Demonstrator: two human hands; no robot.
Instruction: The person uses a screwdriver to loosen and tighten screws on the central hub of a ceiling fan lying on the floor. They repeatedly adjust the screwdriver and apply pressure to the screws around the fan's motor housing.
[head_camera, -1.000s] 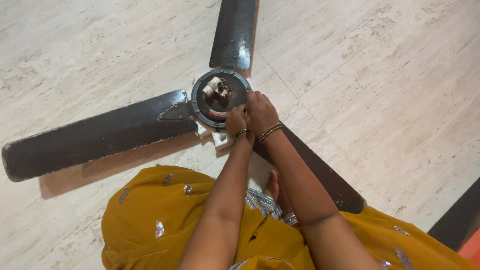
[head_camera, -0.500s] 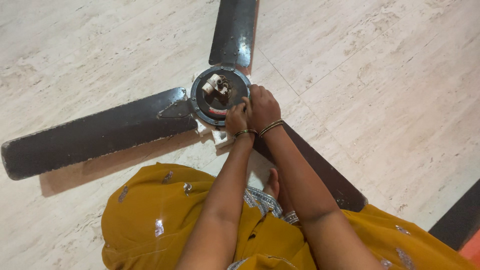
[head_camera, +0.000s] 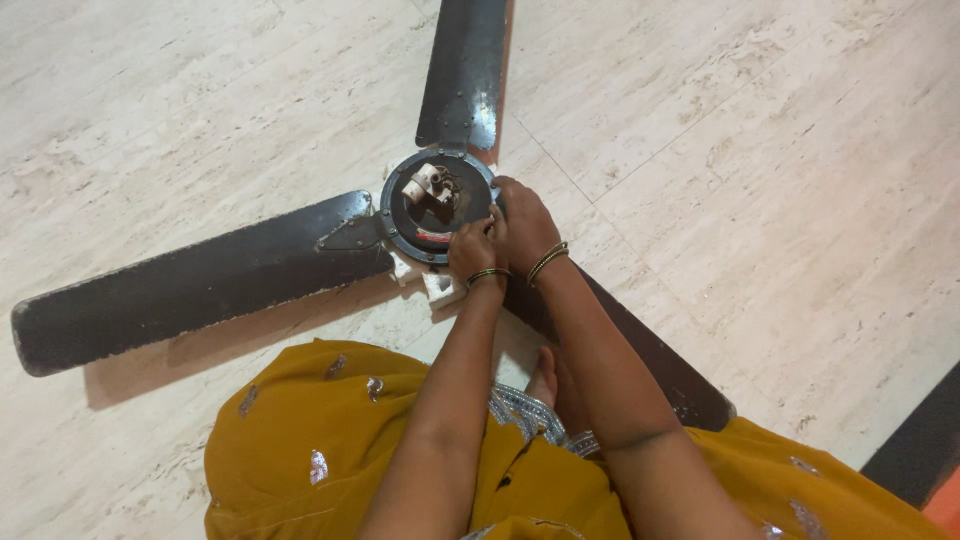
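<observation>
Pinching motor hub (head_camera: 432, 205) rim, left hand (head_camera: 472, 250) and right hand (head_camera: 522, 225) fingers pressed together | risk: fingers slip; near blade (head_camera: 620, 350) jolts my foot (head_camera: 545, 378)

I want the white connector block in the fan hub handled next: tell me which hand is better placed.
Probably the left hand: it rests on the hub rim, nearer the white connector block; the right hand grips the far-right edge.

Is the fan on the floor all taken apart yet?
Not yet. Done: the ceiling fan lies on the floor, its round hub showing bare parts inside. In hand: left hand and right hand press at the hub's rim. Left: all three blades remain attached.
</observation>
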